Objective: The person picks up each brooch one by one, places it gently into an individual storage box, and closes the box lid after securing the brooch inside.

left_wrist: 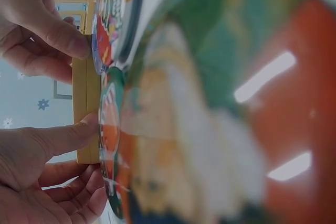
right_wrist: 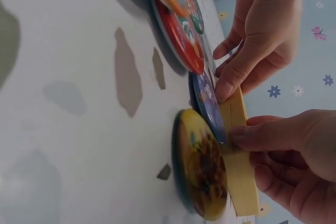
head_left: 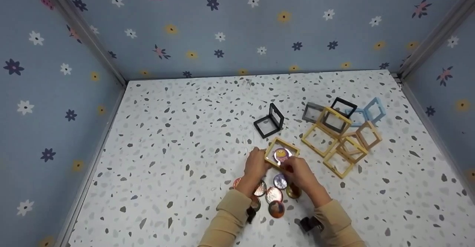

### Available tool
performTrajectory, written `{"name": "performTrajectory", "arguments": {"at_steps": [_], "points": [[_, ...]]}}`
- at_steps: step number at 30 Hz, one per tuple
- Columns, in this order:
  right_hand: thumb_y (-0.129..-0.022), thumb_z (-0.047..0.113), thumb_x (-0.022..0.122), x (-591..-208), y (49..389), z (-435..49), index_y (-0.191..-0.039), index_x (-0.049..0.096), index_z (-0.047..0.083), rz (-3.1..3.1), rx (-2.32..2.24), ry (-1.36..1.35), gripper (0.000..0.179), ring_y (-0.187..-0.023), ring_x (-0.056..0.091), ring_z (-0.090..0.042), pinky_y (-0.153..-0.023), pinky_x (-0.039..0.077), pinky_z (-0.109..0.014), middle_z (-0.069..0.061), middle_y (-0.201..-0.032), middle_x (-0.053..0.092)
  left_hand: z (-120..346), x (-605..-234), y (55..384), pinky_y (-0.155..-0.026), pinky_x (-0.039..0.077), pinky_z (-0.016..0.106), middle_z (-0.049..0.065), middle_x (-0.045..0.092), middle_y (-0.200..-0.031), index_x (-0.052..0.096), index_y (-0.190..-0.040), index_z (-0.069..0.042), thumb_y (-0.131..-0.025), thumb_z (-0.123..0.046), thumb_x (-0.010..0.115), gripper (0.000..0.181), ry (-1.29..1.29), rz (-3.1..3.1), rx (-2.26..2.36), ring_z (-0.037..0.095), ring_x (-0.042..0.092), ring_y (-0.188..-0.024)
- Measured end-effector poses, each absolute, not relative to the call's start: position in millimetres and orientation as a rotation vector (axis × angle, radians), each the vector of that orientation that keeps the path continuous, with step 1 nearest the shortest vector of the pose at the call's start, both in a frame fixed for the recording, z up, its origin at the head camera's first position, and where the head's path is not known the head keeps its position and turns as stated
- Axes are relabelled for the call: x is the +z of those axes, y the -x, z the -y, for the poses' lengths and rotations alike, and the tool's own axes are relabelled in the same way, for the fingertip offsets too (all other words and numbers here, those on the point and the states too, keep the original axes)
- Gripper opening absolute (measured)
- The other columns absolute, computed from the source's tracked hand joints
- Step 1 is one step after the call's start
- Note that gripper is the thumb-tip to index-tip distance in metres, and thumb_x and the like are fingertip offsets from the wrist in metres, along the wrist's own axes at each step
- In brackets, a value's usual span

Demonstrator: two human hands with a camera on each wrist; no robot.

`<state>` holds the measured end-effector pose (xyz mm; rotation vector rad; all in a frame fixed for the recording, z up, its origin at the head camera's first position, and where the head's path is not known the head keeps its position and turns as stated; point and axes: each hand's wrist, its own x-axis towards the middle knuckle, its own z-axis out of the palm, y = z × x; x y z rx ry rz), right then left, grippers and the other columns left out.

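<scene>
A yellow square display frame (head_left: 272, 162) with clear film stands between both hands, a round picture badge (head_left: 281, 155) showing inside it. The left hand (head_left: 256, 164) grips its left side, thumb on the near edge and fingers behind. At the near right side the right hand (head_left: 300, 172) pinches the same frame; its thumb presses the edge in the right wrist view. A seam runs along the frame's side (right_wrist: 239, 166), and its two halves lie together. Close by the hands lie several round badges, among them a purple one (head_left: 280, 181) and a yellow one (right_wrist: 202, 166).
A black frame (head_left: 266, 126) stands half unfolded behind the hands. To the right are several unfolded frames: yellow ones (head_left: 320, 154), a tan one (head_left: 378, 137), grey (head_left: 305, 111), black (head_left: 345, 100) and light blue (head_left: 380, 109). Flowered walls (head_left: 237, 28) border the speckled table (head_left: 167, 128).
</scene>
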<state>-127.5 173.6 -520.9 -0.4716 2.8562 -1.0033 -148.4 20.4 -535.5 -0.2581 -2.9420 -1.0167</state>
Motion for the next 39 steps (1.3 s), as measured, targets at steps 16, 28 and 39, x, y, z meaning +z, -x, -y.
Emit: {"name": "performTrajectory", "arguments": {"at_steps": [16,28,39], "points": [[-0.075,0.005,0.067,-515.9,135.6,-190.5,-0.086,0.068,0.005,-2.801,-1.036,0.705,0.011,-0.062,0.052,-0.009,-0.056,0.044,-0.025,0.000,-0.074,0.059,-13.3,-521.8,148.3,-0.065,0.045,0.032,0.007,0.050,-0.077,0.064,-0.092,0.000,-0.063,-0.013,0.076,0.034,0.292,2.992,-0.915,0.022,0.051,-0.072],[-0.079,0.007,0.064,-493.2,162.7,-207.2,-0.092,0.067,0.000,-2.883,-1.010,0.699,0.015,-0.062,0.053,-0.012,-0.054,0.045,-0.027,-0.005,-0.077,0.061,-6.5,-505.6,150.0,-0.070,0.045,0.030,0.006,0.051,-0.087,0.062,-0.095,-0.002,-0.071,-0.016,0.072,0.029,0.541,3.001,-0.730,0.020,0.051,-0.080],[-0.078,0.005,0.065,-481.9,188.5,-206.3,-0.094,0.063,-0.006,-2.986,-1.036,0.606,0.020,-0.063,0.057,-0.021,-0.057,0.047,-0.034,-0.012,-0.075,0.062,-6.3,-505.7,151.0,-0.075,0.043,0.030,0.005,0.054,-0.095,0.062,-0.096,-0.005,-0.078,-0.017,0.065,0.022,0.971,2.928,-0.418,0.018,0.050,-0.085]]}}
